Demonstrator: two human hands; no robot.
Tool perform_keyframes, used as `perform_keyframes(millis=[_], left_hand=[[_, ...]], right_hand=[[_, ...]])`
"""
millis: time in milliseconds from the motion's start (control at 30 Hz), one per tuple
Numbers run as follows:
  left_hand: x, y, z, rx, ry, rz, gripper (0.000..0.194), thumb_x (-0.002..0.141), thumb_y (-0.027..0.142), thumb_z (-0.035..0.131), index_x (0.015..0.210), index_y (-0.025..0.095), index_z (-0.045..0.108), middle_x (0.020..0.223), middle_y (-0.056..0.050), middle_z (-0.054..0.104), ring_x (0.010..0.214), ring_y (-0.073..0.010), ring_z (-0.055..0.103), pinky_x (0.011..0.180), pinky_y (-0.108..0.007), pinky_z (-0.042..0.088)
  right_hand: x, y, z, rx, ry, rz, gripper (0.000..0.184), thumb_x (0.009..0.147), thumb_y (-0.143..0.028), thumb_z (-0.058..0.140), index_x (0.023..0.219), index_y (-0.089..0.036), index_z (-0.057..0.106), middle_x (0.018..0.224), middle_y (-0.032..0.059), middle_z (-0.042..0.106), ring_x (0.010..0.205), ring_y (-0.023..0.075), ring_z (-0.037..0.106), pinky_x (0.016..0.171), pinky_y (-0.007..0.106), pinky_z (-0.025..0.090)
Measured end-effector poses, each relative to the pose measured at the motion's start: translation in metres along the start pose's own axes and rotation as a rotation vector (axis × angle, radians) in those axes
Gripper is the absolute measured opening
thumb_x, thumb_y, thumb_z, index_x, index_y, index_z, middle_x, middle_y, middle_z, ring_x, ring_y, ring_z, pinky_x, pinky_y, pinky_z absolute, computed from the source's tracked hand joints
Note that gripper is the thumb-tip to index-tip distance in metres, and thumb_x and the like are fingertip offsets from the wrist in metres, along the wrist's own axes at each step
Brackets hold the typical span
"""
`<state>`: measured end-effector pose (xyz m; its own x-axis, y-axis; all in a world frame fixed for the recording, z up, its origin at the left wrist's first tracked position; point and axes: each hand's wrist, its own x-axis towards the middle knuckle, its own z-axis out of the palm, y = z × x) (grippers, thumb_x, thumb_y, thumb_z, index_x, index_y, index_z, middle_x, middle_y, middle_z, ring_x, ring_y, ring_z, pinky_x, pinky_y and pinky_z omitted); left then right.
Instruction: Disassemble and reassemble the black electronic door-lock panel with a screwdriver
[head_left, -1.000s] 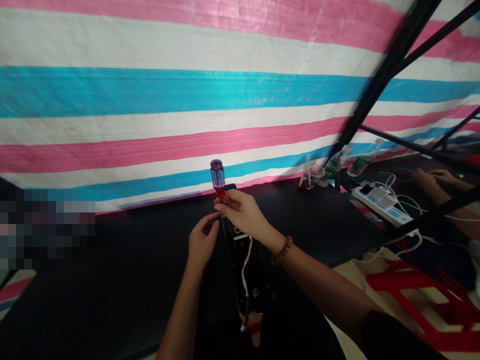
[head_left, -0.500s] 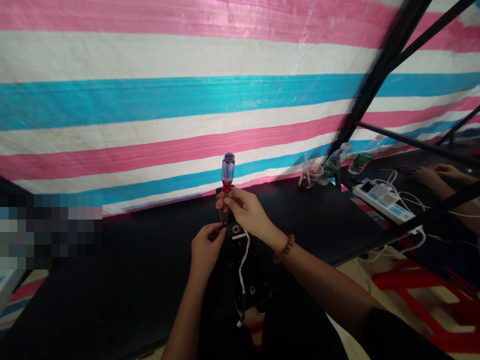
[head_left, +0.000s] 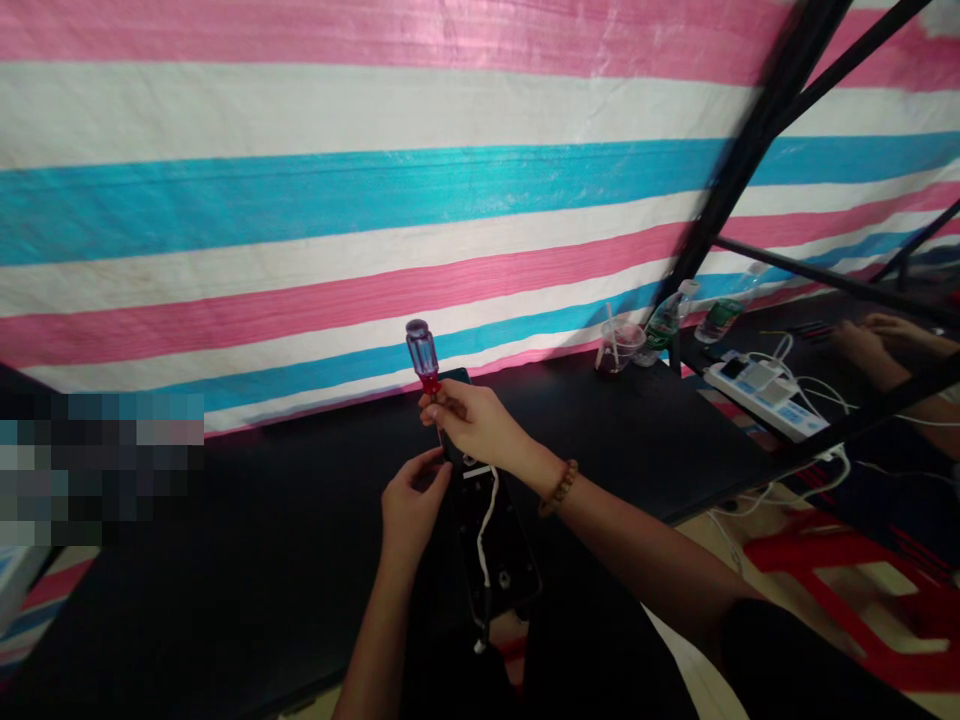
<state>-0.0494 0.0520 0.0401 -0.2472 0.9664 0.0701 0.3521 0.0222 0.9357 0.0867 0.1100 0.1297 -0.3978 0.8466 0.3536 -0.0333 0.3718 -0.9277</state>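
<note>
My right hand [head_left: 471, 420], a bead bracelet on its wrist, is closed round the shaft of a screwdriver [head_left: 422, 355] with a clear purple and red handle pointing up, tilted a little to the left. The tip goes down to the far end of a long black device [head_left: 495, 535] lying on the black table [head_left: 225, 560], with a white cable [head_left: 486, 520] running along it. My left hand [head_left: 411, 500] is curled at the device's left edge, its fingers pinched beside the screwdriver shaft.
A striped pink, white and blue tarp [head_left: 375, 200] hangs behind the table. At the right stand a plastic cup [head_left: 621, 348], bottles [head_left: 666, 320], a white power strip [head_left: 761, 398] with cables, and black frame bars [head_left: 750, 150]. Another person's hands [head_left: 885, 345] are at the far right. A red stool [head_left: 847, 580] is below.
The screwdriver handle has swung from upright to leaning left and dropped a little. My right hand shifted slightly left with it. My left hand stays at the device's edge.
</note>
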Motion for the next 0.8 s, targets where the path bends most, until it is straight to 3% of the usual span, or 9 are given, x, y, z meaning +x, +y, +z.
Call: perform_keyframes(millis=[233,500,633,800], left_hand=[[0.0,0.0,0.003,-0.009,0.039,-0.002,0.045,0.069,0.043,0.07,0.104,0.014,0.074,0.092,-0.01,0.077,0.084,-0.0248,0.072,0.079,-0.036,0.056],[0.001,-0.004,0.001,-0.032,0.001,0.02,0.044,0.071,0.043,0.07,0.104,0.014,0.074,0.093,-0.01,0.077,0.086,-0.0252,0.072,0.082,-0.037,0.056],[0.0,-0.002,0.001,-0.01,0.004,0.031,0.044,0.071,0.043,0.07,0.105,0.016,0.074,0.097,-0.01,0.077,0.088,-0.0253,0.072,0.084,-0.038,0.056],[0.0,-0.001,0.002,0.018,0.02,0.033,0.044,0.071,0.044,0.069,0.104,0.016,0.074,0.095,-0.009,0.077,0.084,-0.024,0.072,0.08,-0.036,0.057]], right_hand=[[0.013,-0.005,-0.003,-0.177,-0.127,-0.026,0.009,0.09,-0.018,0.062,0.091,-0.015,0.071,0.089,0.0015,0.064,0.064,0.0076,0.06,0.063,0.022,0.049],[0.007,-0.017,-0.008,-0.433,-0.184,-0.167,0.015,0.092,-0.011,0.058,0.091,-0.014,0.073,0.09,0.0042,0.064,0.08,0.0117,0.06,0.074,0.024,0.046],[0.004,-0.017,-0.012,-0.384,-0.134,-0.154,0.015,0.093,-0.014,0.057,0.088,-0.015,0.071,0.089,0.0034,0.063,0.082,0.012,0.06,0.076,0.024,0.047],[0.003,-0.012,-0.013,-0.147,-0.077,-0.112,0.013,0.092,-0.018,0.056,0.087,-0.015,0.067,0.091,0.0022,0.061,0.07,0.0088,0.06,0.068,0.023,0.05]])
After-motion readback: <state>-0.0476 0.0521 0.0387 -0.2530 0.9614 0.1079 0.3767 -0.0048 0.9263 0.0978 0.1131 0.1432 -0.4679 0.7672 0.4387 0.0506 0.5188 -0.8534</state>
